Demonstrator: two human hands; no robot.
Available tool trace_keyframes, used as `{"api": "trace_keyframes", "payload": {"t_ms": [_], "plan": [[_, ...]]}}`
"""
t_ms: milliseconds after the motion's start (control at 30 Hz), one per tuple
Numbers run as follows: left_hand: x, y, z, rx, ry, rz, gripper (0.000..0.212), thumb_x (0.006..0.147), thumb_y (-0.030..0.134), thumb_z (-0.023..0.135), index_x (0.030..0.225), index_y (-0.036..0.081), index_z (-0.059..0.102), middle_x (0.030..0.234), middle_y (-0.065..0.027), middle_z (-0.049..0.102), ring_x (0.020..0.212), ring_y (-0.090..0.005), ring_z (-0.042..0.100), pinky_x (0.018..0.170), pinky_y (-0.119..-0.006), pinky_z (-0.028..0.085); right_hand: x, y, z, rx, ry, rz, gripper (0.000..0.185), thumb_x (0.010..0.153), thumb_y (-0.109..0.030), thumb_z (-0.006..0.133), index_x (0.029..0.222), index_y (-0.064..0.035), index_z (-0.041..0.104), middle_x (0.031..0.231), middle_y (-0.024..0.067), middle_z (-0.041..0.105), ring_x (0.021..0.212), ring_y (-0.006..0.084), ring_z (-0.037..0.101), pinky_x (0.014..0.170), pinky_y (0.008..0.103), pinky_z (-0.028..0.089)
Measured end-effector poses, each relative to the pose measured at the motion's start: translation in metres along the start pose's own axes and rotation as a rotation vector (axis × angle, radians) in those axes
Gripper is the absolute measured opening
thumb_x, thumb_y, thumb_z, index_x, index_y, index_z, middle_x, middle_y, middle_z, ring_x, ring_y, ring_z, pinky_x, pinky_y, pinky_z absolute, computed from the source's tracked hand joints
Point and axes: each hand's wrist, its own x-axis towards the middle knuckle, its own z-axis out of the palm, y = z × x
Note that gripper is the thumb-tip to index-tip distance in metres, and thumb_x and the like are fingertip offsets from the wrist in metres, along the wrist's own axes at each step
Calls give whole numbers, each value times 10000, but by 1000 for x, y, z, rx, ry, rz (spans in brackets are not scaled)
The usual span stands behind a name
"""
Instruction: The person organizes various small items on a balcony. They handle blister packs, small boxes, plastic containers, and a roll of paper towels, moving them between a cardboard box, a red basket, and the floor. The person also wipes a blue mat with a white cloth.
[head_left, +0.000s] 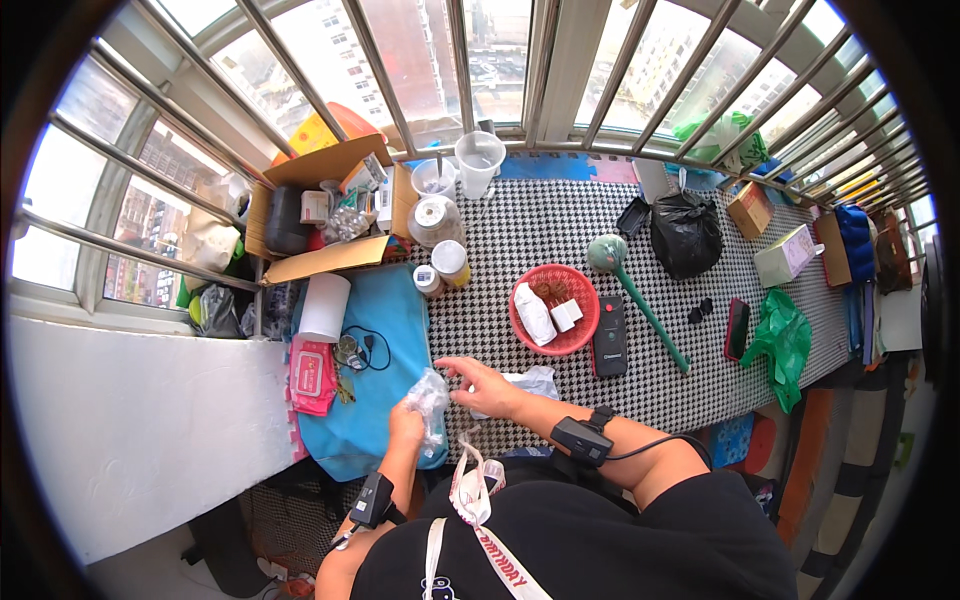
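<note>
My left hand (406, 424) grips a crumpled clear plastic bag (430, 397) above the right edge of a blue cloth bag (375, 442). Just to the right of the plastic, my right hand (480, 386) holds nothing I can see, its fingers spread and pointing left. A crumpled white plastic wrapper (536, 382) lies on the checked tablecloth (487, 232) beyond my right wrist. Farther off, a red plastic basket (555, 351) contains a white wrapped bundle (534, 315), a white charger block (566, 313) and some brown objects.
A black handheld device (610, 337) and a green-handled massage hammer (651, 319) lie right of the basket. Jars (436, 223) and an open cardboard box (322, 262) stand at the back left. A paper roll (324, 307) and a pink wipes pack (312, 377) rest at left. Metal bars (379, 75) line the window.
</note>
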Motion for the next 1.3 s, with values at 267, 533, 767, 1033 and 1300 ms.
{"api": "trace_keyframes", "payload": {"t_ms": [267,533,767,1033,1300], "plan": [[2,2,10,400,-46,218,167,809,161,558,905,26,584,786,-33,592,694,-112,535,624,-274,438,2,6,7,-4,51,78,228,764,-71,634,990,-66,606,841,125,612,754,238,611,705,340,497],[2,1,-11,465,-337,4,217,894,190,514,1018,23,571,808,-72,605,720,-166,590,620,-310,484,7,27,-11,41,350,51,170,721,16,536,869,-25,609,836,91,569,718,184,576,661,306,492],[-4,18,-7,-285,-114,-195,362,983,285,375,1254,47,400,1128,-179,558,915,-347,627,760,-471,547,16,21,-2,145,381,79,209,723,-7,543,910,-40,630,867,120,588,765,236,597,695,334,497],[5,4,1,-262,-148,-132,266,972,253,433,1189,101,464,1071,-100,582,911,-259,611,750,-441,542,6,5,28,546,-338,197,356,807,3,509,1158,5,575,998,42,615,917,116,572,813,286,487],[10,14,-18,-152,215,-201,159,940,119,432,1073,100,516,692,-1,500,460,-93,437,335,-237,303,-4,16,-5,516,-314,303,459,840,-74,545,1291,-14,483,1095,73,592,900,127,600,768,266,502]]}}
